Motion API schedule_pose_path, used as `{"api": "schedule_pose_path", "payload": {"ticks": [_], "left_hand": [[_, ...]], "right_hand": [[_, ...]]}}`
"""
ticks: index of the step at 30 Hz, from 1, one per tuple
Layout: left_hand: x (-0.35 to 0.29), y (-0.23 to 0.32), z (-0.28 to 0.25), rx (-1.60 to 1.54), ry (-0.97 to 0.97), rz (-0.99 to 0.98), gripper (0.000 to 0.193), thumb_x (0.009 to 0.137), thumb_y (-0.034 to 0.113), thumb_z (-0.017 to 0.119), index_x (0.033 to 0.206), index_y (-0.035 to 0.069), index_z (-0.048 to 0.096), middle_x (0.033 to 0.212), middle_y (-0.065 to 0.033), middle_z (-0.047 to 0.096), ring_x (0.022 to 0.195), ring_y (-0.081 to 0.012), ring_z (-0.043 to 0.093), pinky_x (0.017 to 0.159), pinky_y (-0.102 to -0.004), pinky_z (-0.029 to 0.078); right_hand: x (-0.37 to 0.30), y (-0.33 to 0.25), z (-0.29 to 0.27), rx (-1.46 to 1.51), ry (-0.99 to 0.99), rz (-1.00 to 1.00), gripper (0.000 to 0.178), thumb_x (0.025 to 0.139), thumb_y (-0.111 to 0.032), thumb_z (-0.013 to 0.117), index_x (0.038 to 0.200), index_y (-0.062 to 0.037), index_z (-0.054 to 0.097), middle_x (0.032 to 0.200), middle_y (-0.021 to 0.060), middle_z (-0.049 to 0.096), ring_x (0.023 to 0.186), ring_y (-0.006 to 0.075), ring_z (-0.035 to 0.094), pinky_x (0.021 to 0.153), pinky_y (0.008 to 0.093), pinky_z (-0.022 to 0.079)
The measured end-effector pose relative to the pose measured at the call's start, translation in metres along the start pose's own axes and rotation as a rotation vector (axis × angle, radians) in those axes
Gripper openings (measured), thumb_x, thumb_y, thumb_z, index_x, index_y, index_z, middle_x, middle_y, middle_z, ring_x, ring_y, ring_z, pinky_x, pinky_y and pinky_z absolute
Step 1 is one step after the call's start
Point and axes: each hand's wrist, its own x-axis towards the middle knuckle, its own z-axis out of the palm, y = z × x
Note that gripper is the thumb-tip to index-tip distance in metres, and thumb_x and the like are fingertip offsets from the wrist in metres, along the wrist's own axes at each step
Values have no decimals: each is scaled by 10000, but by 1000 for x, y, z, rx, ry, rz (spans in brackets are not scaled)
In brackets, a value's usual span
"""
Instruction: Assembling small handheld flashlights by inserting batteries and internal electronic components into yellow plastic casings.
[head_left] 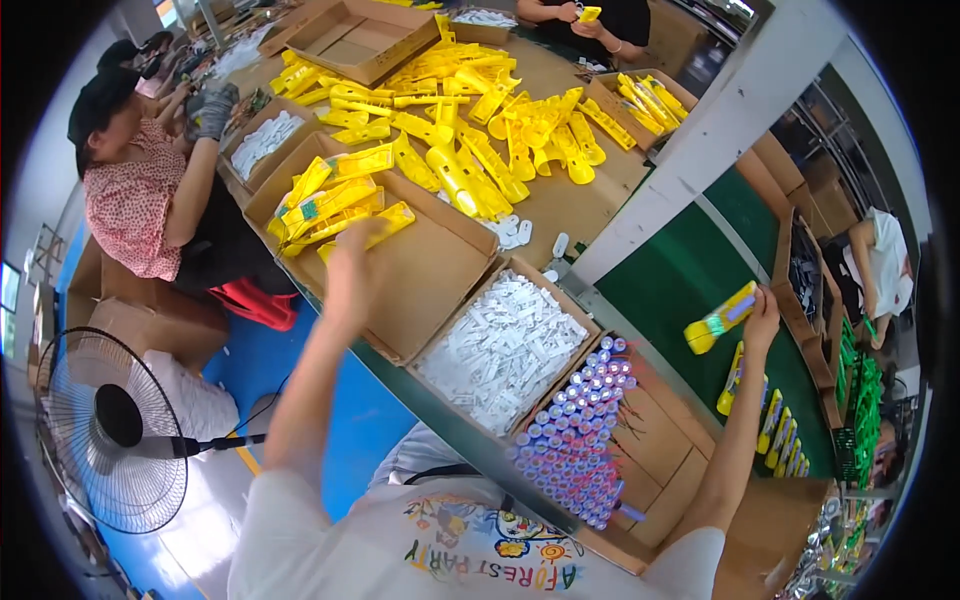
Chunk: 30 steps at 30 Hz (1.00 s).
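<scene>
We see yellow shells (pixel 455 180) at twelve o'clock, a green belt (pixel 660 268) at three, and silver-ended purple cells (pixel 570 430) with red wires (pixel 628 415) at five. At six we have a white shirt (pixel 455 540) with a multicoloured print (pixel 513 549), at seven a blue floor (pixel 368 420), at nine a red stool (pixel 258 303), and toward ten a red-speckled pink top (pixel 130 220).

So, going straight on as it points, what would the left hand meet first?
Most likely yellow casings in the open cardboard box, just beyond the left hand; depth is unclear, so it may be touching one.
</scene>
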Motion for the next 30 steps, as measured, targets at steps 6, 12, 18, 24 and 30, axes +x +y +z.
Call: {"api": "schedule_pose_path", "payload": {"ticks": [6,12,18,24,30], "left_hand": [[19,-60,2,697,-396,-80,570,677,18,712,1194,31,472,1083,-192,555,1052,-376,557,824,-453,523],[17,-40,-6,688,-366,249,674,607,157,804,1170,40,454,966,-191,619,948,-361,616,792,-438,525],[3,-11,5,258,-324,144,569,645,146,778,1130,82,486,814,-156,632,816,-402,626,696,-453,498],[-112,149,5,-136,-308,394,366,739,207,758,1030,87,573,773,-120,632,670,-323,639,604,-408,512],[-138,159,11,-1606,-1361,-884,188,933,234,566,1057,92,554,853,-66,598,791,-247,637,743,-413,535]], "right_hand": [[-9,83,33,-574,-283,-169,146,848,-120,614,979,-107,677,1023,144,628,1116,324,524,957,430,409],[-75,-152,-34,198,-514,-365,151,846,-35,624,995,-54,639,1029,129,616,1005,297,585,854,347,472],[-181,-228,-65,352,-776,-397,175,840,-102,664,1007,-48,670,1079,95,625,998,258,595,875,348,479],[-211,-286,-39,862,-744,-53,382,943,-110,506,1317,-62,441,1280,87,444,1108,143,477,834,269,454],[-204,-278,-46,543,-659,-84,264,908,-122,552,1165,-65,564,1185,102,523,1018,206,525,891,343,430]]}}
